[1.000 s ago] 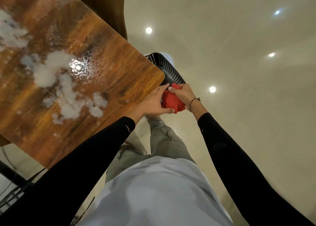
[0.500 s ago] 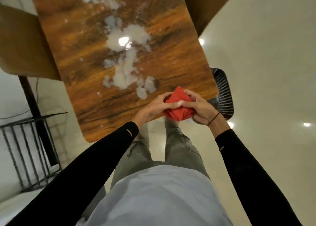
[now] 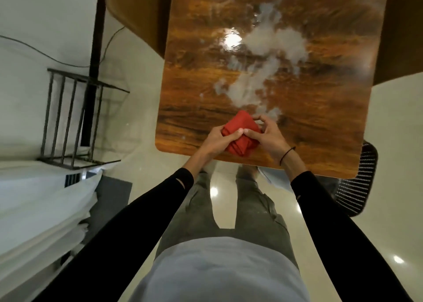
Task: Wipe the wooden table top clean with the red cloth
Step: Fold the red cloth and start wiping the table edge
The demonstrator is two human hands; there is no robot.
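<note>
The wooden table top (image 3: 196, 109) fills the upper middle of the head view, glossy and streaked with white foam (image 3: 258, 73) down its centre. A bunched red cloth (image 3: 240, 124) is held over the table's near edge. My left hand (image 3: 216, 139) grips its left side with the thumb on top. My right hand (image 3: 271, 134) holds its right side, fingers curled over the far corner. The cloth's lower part is hidden between my palms.
A black mesh bin (image 3: 357, 187) stands on the floor at the table's near right corner. Brown chairs (image 3: 137, 11) flank the table on both sides. A dark metal rack (image 3: 71, 118) and a stack of white sheets (image 3: 41, 210) are on the left.
The view has swung so the table now lies straight ahead. Both hands carried the red cloth from beside the bin up over the table's near edge.
</note>
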